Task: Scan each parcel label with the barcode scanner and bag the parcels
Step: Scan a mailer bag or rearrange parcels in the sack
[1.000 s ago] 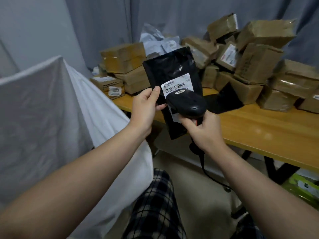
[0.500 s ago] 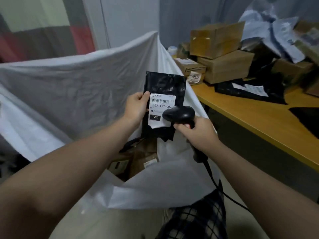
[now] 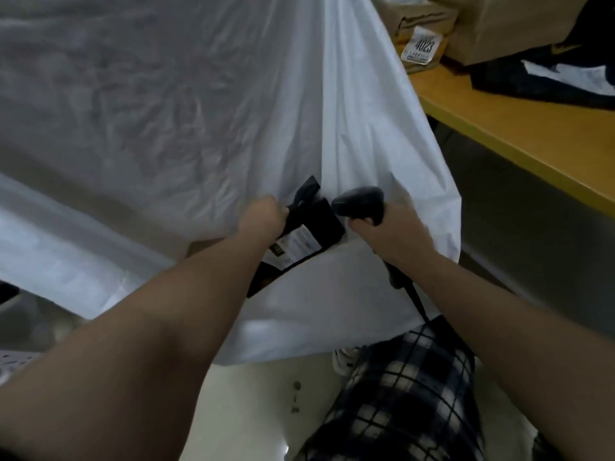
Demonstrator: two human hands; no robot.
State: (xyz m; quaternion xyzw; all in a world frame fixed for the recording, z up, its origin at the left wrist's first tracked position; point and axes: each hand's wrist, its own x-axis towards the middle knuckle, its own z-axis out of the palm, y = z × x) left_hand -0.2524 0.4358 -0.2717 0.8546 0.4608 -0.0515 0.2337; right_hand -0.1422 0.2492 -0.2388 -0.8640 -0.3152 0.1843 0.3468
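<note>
By the table (image 3: 519,128): one parcel (image 3: 319,221), one scanner (image 3: 361,202).

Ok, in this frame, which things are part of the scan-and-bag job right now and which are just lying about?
In use: black parcel, gripped by the left hand at the white bag's opening; scanner, held in the right hand.
Lying about: cardboard boxes and a dark pouch on the table, untouched.

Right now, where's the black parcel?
Head view, centre: the left hand grips the black parcel at the mouth of the white bag, left of the barcode scanner in the right hand.
</note>
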